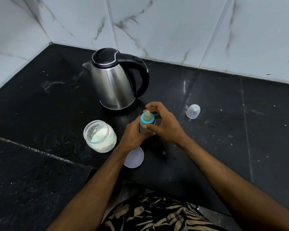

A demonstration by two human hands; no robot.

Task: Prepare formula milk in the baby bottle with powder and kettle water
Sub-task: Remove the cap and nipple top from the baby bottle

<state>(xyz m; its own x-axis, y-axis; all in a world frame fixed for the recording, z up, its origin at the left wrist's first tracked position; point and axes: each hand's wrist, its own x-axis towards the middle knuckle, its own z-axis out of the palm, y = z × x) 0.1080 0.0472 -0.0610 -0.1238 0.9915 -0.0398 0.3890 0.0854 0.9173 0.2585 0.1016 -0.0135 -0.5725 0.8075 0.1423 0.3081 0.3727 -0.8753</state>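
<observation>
- The baby bottle (144,125) stands upright on the black stone counter (215,130), near the middle, with its teal collar (147,121) and pale teat (147,114) on top. Its body is mostly hidden by the hands, so what it holds cannot be told.
- The left hand (133,135) is wrapped around the bottle's body from the left, fingers closed on it.
- The right hand (163,125) comes from the right; its thumb and fingers are curled around the teal collar, gripping it.
- Left of the bottle, a clear glass jar (99,136) stands open, about a third full of pale formula powder (101,134), with powder dusted on its inner walls.
- The jar's pale lid (134,158) lies flat on the counter, nearer than the bottle and partly under the left forearm.
- A stainless steel electric kettle (114,84) with a black handle and closed lid stands farther back, spout to the left.
- The bottle's clear dome cap (193,111) lies on its side to the right, well apart from the hands.
</observation>
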